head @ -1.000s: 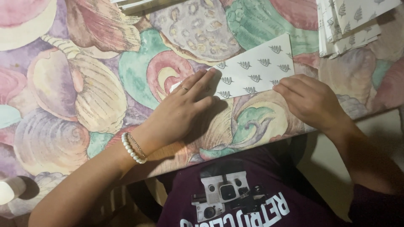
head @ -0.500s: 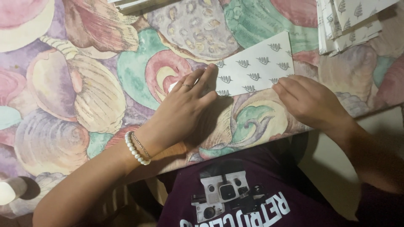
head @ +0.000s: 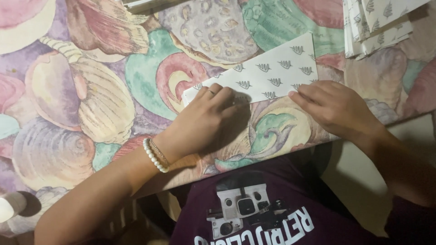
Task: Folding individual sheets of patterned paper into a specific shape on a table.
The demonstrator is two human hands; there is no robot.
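Nearby, a paper stack sits well apart; left hand and right hand, grip open, press flat on the folded patterned sheet on the desk.

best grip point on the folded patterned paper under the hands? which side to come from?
Likely the far right corner of the folded patterned paper, approached from the far side. It lies flat on the shell-print tablecloth; the left hand and right hand press its near edge, leaving the far edge bare.
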